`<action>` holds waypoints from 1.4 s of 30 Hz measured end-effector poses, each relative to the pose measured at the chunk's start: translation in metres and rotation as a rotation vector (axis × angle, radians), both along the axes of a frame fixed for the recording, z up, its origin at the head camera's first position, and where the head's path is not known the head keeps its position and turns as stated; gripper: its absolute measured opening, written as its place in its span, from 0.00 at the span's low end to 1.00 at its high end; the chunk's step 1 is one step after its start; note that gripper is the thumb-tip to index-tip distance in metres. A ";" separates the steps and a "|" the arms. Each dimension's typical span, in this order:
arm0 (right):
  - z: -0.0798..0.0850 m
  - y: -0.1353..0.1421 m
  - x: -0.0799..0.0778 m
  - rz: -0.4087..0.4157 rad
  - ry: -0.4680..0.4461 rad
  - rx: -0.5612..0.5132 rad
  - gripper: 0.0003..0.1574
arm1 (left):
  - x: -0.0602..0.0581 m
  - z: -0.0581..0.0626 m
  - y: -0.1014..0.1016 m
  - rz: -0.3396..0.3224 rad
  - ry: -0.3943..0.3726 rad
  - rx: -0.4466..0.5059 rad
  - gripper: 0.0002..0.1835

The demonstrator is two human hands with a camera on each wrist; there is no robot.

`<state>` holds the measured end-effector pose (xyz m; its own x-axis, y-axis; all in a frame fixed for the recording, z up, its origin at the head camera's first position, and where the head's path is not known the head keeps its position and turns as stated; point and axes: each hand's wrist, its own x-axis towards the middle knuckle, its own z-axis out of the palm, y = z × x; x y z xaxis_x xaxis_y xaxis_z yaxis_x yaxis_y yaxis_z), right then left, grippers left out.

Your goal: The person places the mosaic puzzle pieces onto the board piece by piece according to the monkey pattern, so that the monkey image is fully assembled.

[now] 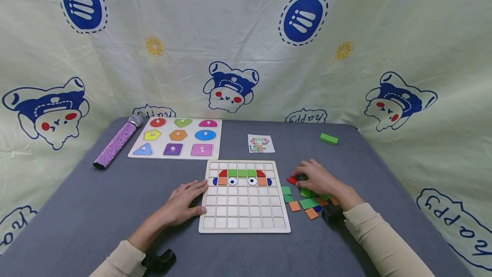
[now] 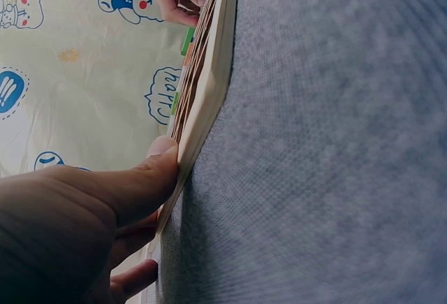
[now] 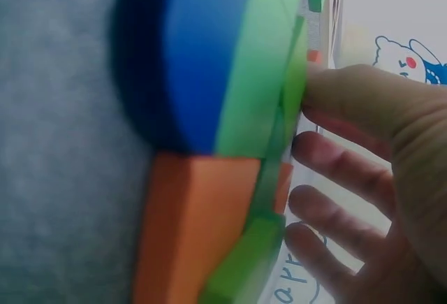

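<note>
The white grid board (image 1: 244,225) lies flat on the table. Across its upper rows are red, green, orange and blue pieces and two eye pieces (image 1: 232,181). My left hand (image 1: 183,202) rests along the board's left edge, fingers extended; in the left wrist view its thumb (image 2: 157,171) touches the rim. To the right of the board, my right hand (image 1: 317,179) is over the loose pieces, its thumb and index finger at a small red piece (image 1: 291,180), which they appear to pinch. Green pieces (image 1: 309,203), orange pieces (image 1: 311,213) and a blue piece (image 1: 317,208) lie under and beside that hand.
A small picture card (image 1: 261,144) lies behind the board. At the back left are a shape board (image 1: 192,138) and a purple glitter microphone (image 1: 117,142). One green block (image 1: 329,139) stands apart at the back right. A printed curtain (image 1: 246,33) hangs behind the table.
</note>
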<state>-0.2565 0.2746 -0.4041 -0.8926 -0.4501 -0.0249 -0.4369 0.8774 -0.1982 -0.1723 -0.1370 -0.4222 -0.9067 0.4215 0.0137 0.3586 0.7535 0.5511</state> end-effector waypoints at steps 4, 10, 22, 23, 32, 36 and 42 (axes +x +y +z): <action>0.000 0.000 0.002 0.014 0.025 -0.003 0.13 | 0.000 0.000 0.000 0.000 0.000 0.004 0.36; 0.008 -0.014 0.011 0.067 0.086 -0.023 0.14 | 0.000 -0.001 0.000 -0.001 -0.002 0.000 0.36; 0.012 -0.079 0.030 0.250 0.204 -0.099 0.12 | 0.000 -0.002 0.000 -0.003 0.007 0.000 0.36; 0.012 -0.086 0.031 0.261 0.208 -0.103 0.12 | 0.000 -0.002 0.000 -0.003 0.008 0.000 0.36; 0.009 -0.144 0.037 0.341 0.258 -0.068 0.11 | 0.001 -0.002 0.000 -0.007 0.004 0.002 0.36; 0.009 -0.161 0.037 0.345 0.279 -0.030 0.11 | 0.001 -0.002 0.000 -0.006 -0.001 0.003 0.36; 0.009 -0.180 0.035 0.292 0.245 0.033 0.11 | 0.000 -0.001 0.000 0.006 -0.012 0.005 0.36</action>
<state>-0.2217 0.0944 -0.3954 -0.7079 -0.6891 0.1549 -0.7006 0.7129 -0.0303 -0.1724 -0.1366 -0.4233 -0.9095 0.4158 0.0052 0.3474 0.7530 0.5588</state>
